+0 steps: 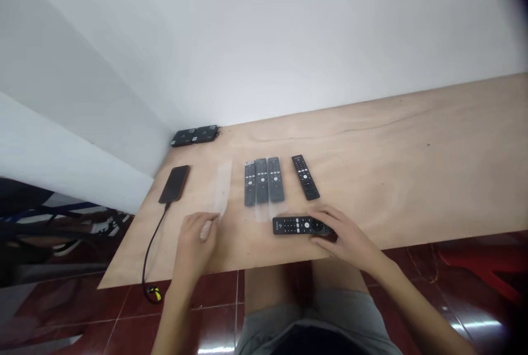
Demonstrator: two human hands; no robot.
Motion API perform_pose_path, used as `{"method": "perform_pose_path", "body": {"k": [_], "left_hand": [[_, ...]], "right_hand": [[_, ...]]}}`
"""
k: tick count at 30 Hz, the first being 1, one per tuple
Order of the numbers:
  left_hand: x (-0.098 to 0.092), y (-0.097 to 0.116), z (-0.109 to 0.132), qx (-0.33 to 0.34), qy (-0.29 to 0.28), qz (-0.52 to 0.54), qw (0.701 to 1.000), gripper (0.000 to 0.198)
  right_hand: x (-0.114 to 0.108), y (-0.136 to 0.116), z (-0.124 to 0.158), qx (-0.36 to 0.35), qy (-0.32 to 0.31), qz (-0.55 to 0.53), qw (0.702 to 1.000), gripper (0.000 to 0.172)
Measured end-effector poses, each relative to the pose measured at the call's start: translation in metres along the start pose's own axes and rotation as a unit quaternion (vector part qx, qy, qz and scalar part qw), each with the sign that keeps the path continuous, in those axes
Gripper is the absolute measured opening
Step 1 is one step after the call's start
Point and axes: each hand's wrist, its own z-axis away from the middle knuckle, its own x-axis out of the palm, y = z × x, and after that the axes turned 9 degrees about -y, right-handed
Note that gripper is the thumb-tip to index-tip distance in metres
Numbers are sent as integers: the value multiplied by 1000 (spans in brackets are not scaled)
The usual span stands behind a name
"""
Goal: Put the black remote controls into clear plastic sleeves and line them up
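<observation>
My left hand (pixel 197 239) pinches the lower end of a translucent plastic sleeve (pixel 223 183), which lies flat and looks to have nothing in it. My right hand (pixel 340 234) grips the right end of a black remote control (pixel 292 225), lying sideways near the table's front edge with its buttons up. Beyond it, three remotes in clear sleeves (pixel 263 181) lie side by side, their sleeve ends pointing toward me. To their right is another black remote (pixel 305 177), slightly slanted and without a visible sleeve.
On the left of the wooden table (pixel 391 168) lies a phone (pixel 174 184) with a black cable (pixel 147 253) hanging over the front edge. Two flat black boxes (pixel 194 135) sit at the back left corner by the white wall (pixel 289 41). A red object (pixel 482 264) shows at the lower right.
</observation>
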Motion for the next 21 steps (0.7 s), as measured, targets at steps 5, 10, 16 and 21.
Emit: {"method": "perform_pose_path", "body": {"k": [5,10,16,21], "left_hand": [[25,73,13,-29,-122,173,977,13],[53,119,20,-46,-147,255,954,17],[68,135,26,-58,-134,258,955,17],[70,145,32,-84,-95,252,959,14]], "right_hand": [[-9,0,4,-1,-16,-29,999,52],[-27,4,20,12,-43,-88,995,47],[-34,0,30,-18,-55,-99,993,55],[-32,-5,27,-21,-47,-77,996,54]]}}
